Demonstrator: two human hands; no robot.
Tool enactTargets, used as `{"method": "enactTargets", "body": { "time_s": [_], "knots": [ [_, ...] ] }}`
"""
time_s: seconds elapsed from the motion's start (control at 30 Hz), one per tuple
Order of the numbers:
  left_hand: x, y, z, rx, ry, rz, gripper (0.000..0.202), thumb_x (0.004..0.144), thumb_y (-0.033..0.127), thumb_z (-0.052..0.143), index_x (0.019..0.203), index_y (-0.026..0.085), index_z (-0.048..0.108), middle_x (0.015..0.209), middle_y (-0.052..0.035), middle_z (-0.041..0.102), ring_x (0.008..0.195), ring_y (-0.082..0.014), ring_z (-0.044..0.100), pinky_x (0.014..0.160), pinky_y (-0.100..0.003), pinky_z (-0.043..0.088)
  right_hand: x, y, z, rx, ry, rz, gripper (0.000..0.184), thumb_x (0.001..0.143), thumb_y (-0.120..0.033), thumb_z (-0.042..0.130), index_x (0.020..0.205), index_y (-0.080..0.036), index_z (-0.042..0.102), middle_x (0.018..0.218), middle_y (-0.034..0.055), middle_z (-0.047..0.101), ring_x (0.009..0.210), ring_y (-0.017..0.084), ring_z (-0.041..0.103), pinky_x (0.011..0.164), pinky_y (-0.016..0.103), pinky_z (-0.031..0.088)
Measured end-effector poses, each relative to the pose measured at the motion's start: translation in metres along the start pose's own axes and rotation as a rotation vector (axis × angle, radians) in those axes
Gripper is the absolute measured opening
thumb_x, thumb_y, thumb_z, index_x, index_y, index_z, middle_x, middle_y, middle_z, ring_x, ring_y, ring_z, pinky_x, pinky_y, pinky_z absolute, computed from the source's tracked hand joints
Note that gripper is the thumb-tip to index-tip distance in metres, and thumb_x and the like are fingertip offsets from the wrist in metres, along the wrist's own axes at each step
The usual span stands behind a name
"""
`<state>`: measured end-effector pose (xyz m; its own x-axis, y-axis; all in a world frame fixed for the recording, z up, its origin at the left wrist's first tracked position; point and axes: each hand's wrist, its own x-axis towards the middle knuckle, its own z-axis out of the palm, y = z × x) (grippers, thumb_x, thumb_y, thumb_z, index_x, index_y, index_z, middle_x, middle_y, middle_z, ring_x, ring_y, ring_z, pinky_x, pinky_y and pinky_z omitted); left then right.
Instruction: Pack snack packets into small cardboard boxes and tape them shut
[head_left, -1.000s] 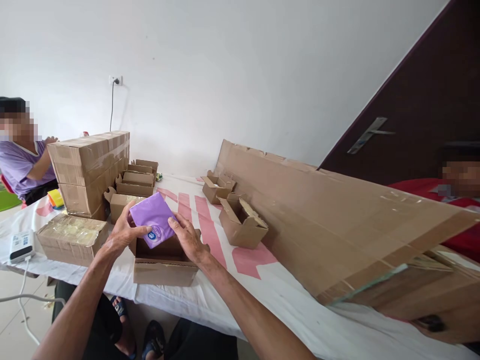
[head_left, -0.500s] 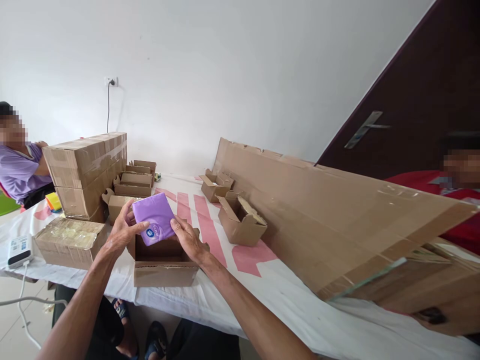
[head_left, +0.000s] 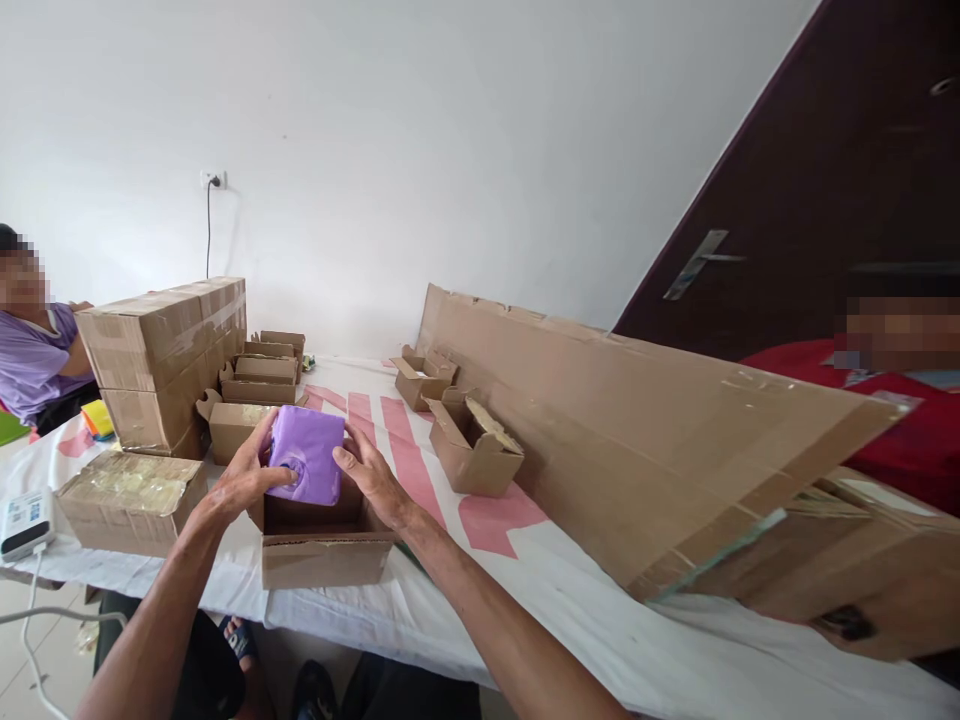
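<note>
Brown open-topped cardboard box (head_left: 326, 565): at the near edge of the white cloth-covered surface (head_left: 570, 600), which carries pink bands.
Left hand (head_left: 247, 472): grip closed about the left side of a purple, glossy, soft-wrapped rectangular packet (head_left: 313, 450), thumb across the lower left of its face.
Right hand (head_left: 375, 487): grip on the packet's right edge, thumb in front; other fingers partly hidden.
Packet position: tilted above the open-topped box, between both hands.
Brown taped cardboard box (head_left: 129, 510): closed, left of the open-topped box, shiny tape on top.
White rectangular device (head_left: 27, 523): left edge of the surface, white cable attached.
Two open brown cartons (head_left: 476, 457): right of centre, one behind the other.
Row of open brown cartons (head_left: 260, 391): farther back, left.
Stacked taped brown cartons (head_left: 169, 345): left of that row.
Long brown cardboard panel (head_left: 600, 430): slanting along the right side.
Co-workers: one in a purple shirt (head_left: 31, 370), far left; one in a red top (head_left: 911, 430), beyond the panel.
Background: white wall (head_left: 487, 150), dark door (head_left: 825, 150).
</note>
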<state>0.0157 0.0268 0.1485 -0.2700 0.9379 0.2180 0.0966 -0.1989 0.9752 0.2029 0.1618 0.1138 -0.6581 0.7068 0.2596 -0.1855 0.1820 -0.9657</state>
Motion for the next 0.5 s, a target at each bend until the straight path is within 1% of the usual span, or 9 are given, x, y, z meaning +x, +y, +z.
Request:
{"method": "enactTargets", "body": {
  "time_s": [0.07, 0.1, 0.17, 0.2, 0.23, 0.27, 0.37, 0.43, 0.5],
  "knots": [
    [0.004, 0.003, -0.003, -0.005, -0.038, -0.029, 0.098, 0.067, 0.026, 0.085, 0.16, 0.025, 0.053, 0.138, -0.0094, 0.075, 0.124, -0.0368, 0.07, 0.105, -0.048, 0.055, 0.004, -0.003, -0.001, 0.12, -0.046, -0.016, 0.074, 0.076, -0.055, 0.091, 0.14, -0.027, 0.068, 0.132, 0.0079, 0.078, 0.135, 0.036, 0.065, 0.117, 0.054, 0.05],
    [0.006, 0.002, -0.004, -0.016, -0.02, -0.029, 0.098, 0.066, 0.03, 0.088, 0.158, 0.024, 0.054, 0.138, -0.0116, 0.075, 0.124, -0.0381, 0.07, 0.105, -0.049, 0.055, 0.005, -0.004, -0.001, 0.177, -0.052, -0.007, 0.072, 0.074, -0.052, 0.093, 0.136, -0.026, 0.069, 0.13, 0.0077, 0.078, 0.13, 0.034, 0.067, 0.114, 0.052, 0.053],
    [0.008, -0.001, -0.003, -0.038, 0.095, -0.008, 0.103, 0.064, 0.041, 0.094, 0.156, 0.02, 0.053, 0.141, -0.0172, 0.073, 0.128, -0.0407, 0.069, 0.105, -0.051, 0.056, 0.005, -0.004, 0.001, 0.295, -0.02, 0.032, 0.068, 0.071, -0.049, 0.095, 0.129, -0.026, 0.069, 0.126, 0.0062, 0.079, 0.119, 0.032, 0.072, 0.103, 0.049, 0.061],
    [0.007, -0.004, -0.001, -0.045, 0.16, 0.002, 0.107, 0.064, 0.048, 0.096, 0.156, 0.019, 0.051, 0.143, -0.0198, 0.071, 0.131, -0.0417, 0.068, 0.104, -0.051, 0.057, 0.005, -0.003, 0.003, 0.355, 0.012, 0.049, 0.068, 0.07, -0.049, 0.095, 0.127, -0.026, 0.068, 0.124, 0.0058, 0.079, 0.113, 0.031, 0.073, 0.096, 0.048, 0.064],
    [0.006, -0.008, 0.002, -0.046, 0.201, 0.0, 0.11, 0.065, 0.055, 0.096, 0.157, 0.019, 0.049, 0.145, -0.0218, 0.07, 0.132, -0.0425, 0.067, 0.101, -0.05, 0.058, 0.005, -0.001, 0.005, 0.41, 0.044, 0.055, 0.068, 0.069, -0.049, 0.095, 0.126, -0.026, 0.067, 0.123, 0.0057, 0.078, 0.109, 0.03, 0.074, 0.09, 0.046, 0.066],
    [0.004, -0.011, 0.006, -0.039, 0.204, -0.016, 0.111, 0.066, 0.06, 0.095, 0.158, 0.02, 0.047, 0.147, -0.0229, 0.069, 0.133, -0.043, 0.068, 0.097, -0.048, 0.06, 0.004, 0.0, 0.007, 0.455, 0.071, 0.05, 0.067, 0.069, -0.05, 0.095, 0.125, -0.026, 0.066, 0.121, 0.0057, 0.078, 0.105, 0.029, 0.075, 0.085, 0.045, 0.066],
    [0.0, -0.019, 0.015, -0.013, 0.107, -0.083, 0.109, 0.069, 0.066, 0.093, 0.159, 0.025, 0.047, 0.147, -0.0221, 0.069, 0.13, -0.0432, 0.07, 0.082, -0.042, 0.063, 0.005, 0.005, 0.01, 0.496, 0.105, 0.008, 0.062, 0.071, -0.05, 0.093, 0.12, -0.026, 0.064, 0.116, 0.0055, 0.077, 0.098, 0.027, 0.075, 0.08, 0.043, 0.066],
    [0.0, -0.02, 0.016, -0.017, 0.074, -0.071, 0.105, 0.071, 0.065, 0.092, 0.159, 0.026, 0.049, 0.148, -0.0198, 0.069, 0.129, -0.0424, 0.07, 0.077, -0.038, 0.063, 0.007, 0.007, 0.009, 0.428, 0.129, -0.015, 0.059, 0.071, -0.05, 0.092, 0.117, -0.026, 0.064, 0.114, 0.0049, 0.076, 0.098, 0.027, 0.074, 0.082, 0.044, 0.064],
    [0.003, -0.018, 0.012, -0.021, 0.072, -0.023, 0.1, 0.074, 0.065, 0.089, 0.159, 0.026, 0.052, 0.149, -0.0171, 0.07, 0.129, -0.0415, 0.069, 0.076, -0.035, 0.061, 0.01, 0.008, 0.006, 0.299, 0.161, -0.044, 0.055, 0.071, -0.053, 0.09, 0.112, -0.025, 0.065, 0.114, 0.0053, 0.075, 0.102, 0.027, 0.072, 0.089, 0.044, 0.062]
  ]
}}
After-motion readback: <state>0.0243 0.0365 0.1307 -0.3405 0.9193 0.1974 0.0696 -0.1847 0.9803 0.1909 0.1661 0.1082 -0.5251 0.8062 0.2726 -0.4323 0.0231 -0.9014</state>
